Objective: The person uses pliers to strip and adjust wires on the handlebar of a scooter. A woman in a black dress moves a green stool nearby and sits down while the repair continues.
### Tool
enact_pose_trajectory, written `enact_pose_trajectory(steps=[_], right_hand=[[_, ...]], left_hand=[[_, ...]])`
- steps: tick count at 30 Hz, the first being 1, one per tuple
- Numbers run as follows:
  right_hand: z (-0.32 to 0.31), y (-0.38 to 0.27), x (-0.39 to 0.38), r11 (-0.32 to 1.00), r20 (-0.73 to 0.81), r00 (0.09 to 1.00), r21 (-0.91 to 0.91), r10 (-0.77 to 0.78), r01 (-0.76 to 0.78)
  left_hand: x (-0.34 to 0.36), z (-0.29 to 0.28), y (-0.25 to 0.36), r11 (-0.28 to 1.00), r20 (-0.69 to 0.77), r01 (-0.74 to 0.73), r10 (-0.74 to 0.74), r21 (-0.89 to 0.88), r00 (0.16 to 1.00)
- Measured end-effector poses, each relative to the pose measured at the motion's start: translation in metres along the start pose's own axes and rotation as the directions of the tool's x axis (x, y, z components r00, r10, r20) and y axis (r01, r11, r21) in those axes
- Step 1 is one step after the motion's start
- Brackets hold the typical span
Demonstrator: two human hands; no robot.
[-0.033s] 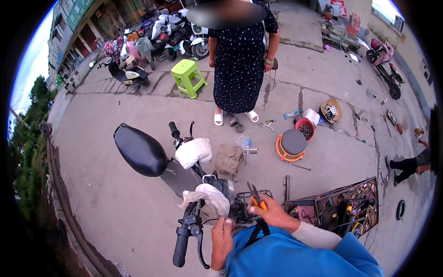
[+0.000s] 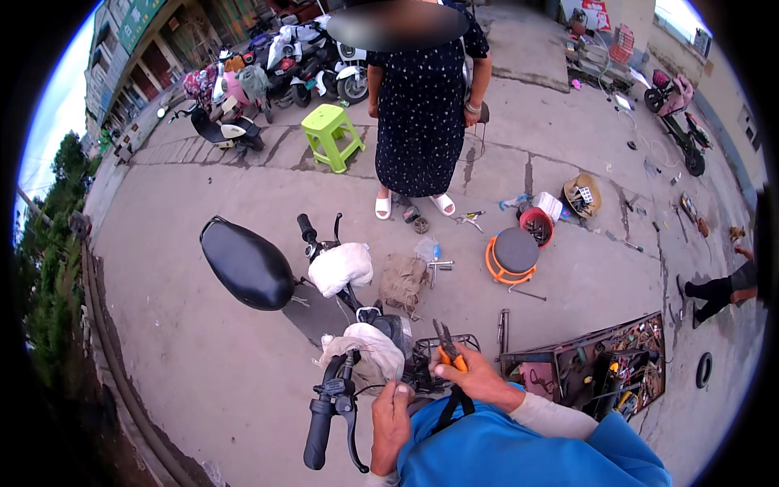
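Note:
My left hand pinches a thin dark cable beside the scooter's black handlebar grip and brake lever. My right hand holds orange-handled pliers, jaws pointing up, just right of a white cloth wrapped on the handlebar. The scooter's black seat lies to the left, and a white cloth bundle covers the middle of the far handlebar. Below my hands is blue fabric over my body.
A person in a dark patterned dress stands ahead. A green stool, parked scooters, an orange-rimmed stool, a tool box and scattered tools surround the scooter. Another person's legs show at right, near a tire.

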State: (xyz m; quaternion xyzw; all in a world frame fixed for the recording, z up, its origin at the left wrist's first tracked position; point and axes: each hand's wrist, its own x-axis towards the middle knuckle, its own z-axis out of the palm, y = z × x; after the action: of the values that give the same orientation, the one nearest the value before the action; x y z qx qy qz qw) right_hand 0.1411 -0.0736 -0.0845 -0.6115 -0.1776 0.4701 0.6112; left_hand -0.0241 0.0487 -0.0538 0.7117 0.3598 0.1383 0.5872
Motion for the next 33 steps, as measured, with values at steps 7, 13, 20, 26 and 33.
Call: enact_pose_trajectory(steps=[7, 13, 20, 26, 33], right_hand=[[0.025, -0.035, 0.006, 0.997, 0.150, 0.988, 0.077, -0.024, 0.012], [0.038, -0.026, 0.015, 0.998, 0.111, 0.994, -0.050, -0.021, 0.026], [0.041, -0.030, 0.013, 0.997, 0.115, 0.991, -0.017, -0.068, 0.071], [0.036, -0.027, 0.017, 0.991, 0.122, 0.990, -0.099, -0.075, 0.087], [0.034, -0.023, 0.025, 0.995, 0.040, 0.994, -0.017, -0.098, 0.099]], left_hand=[[-0.001, 0.000, -0.014, 0.998, 0.095, -0.050, 0.046, 0.037, 0.994], [-0.005, -0.004, -0.009, 0.993, 0.091, -0.086, 0.079, 0.080, 0.993], [-0.006, -0.003, -0.008, 0.991, 0.106, -0.085, 0.074, 0.106, 0.992], [-0.006, 0.003, -0.006, 0.995, 0.066, -0.051, 0.045, 0.086, 0.997], [0.002, 0.018, -0.004, 0.946, -0.133, -0.003, -0.042, -0.325, 0.990]])
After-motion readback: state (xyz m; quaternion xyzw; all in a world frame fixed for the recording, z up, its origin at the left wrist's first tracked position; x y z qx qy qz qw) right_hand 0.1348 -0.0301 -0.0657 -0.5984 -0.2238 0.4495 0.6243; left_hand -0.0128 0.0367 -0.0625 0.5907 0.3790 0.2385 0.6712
